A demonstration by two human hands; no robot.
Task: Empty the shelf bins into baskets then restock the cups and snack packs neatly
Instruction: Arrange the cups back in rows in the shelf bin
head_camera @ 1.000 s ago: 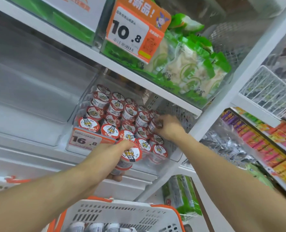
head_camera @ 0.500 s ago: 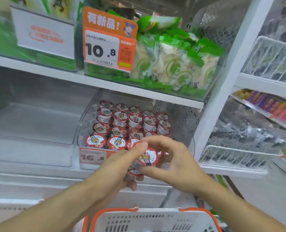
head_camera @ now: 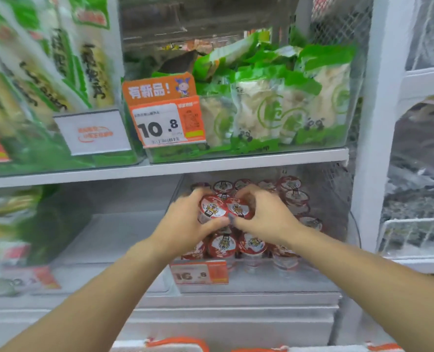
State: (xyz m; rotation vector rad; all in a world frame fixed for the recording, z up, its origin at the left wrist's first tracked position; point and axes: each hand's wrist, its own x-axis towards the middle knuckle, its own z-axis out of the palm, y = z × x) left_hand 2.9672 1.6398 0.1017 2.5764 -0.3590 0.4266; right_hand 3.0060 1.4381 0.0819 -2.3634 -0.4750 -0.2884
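Left hand [head_camera: 185, 224], centre of frame: forearm rises from the lower left, fingers curled round a red-lidded cup [head_camera: 212, 208], thumb along its lower edge. The lid tilts toward the camera. Right hand [head_camera: 264, 217], just right of centre: forearm enters from the lower right, fingers curled over a second cup [head_camera: 238, 208], thumb under its lid. The two held cups touch lid to lid, and the thumb tips meet below them. Both sit above the cups in the clear bin [head_camera: 338, 199], centre right on the lower shelf.

Surface, left to right: at the left edge, green snack packs [head_camera: 33, 212] lie on the lower shelf, blurred. Next to them is a clear bin bay [head_camera: 114, 237] with a bare floor. Then the cup bin, with rows of shelved cups [head_camera: 249, 243] standing upright, lids up; an orange 16.8 price tag [head_camera: 200, 274] hangs on its front lip. Above the white shelf board [head_camera: 236, 162], tall green bags [head_camera: 58, 59] fill the upper left, and a 10.8 price tag [head_camera: 165, 123] fronts a bin of green-and-white pouches [head_camera: 274, 105].

Edges: a white upright post [head_camera: 378, 123] bounds the cup bin on the right, and wire racks [head_camera: 414, 235] lie beyond it. Basket rims [head_camera: 175, 344], orange-trimmed, line the bottom edge. The shelf board hangs close above the hands.
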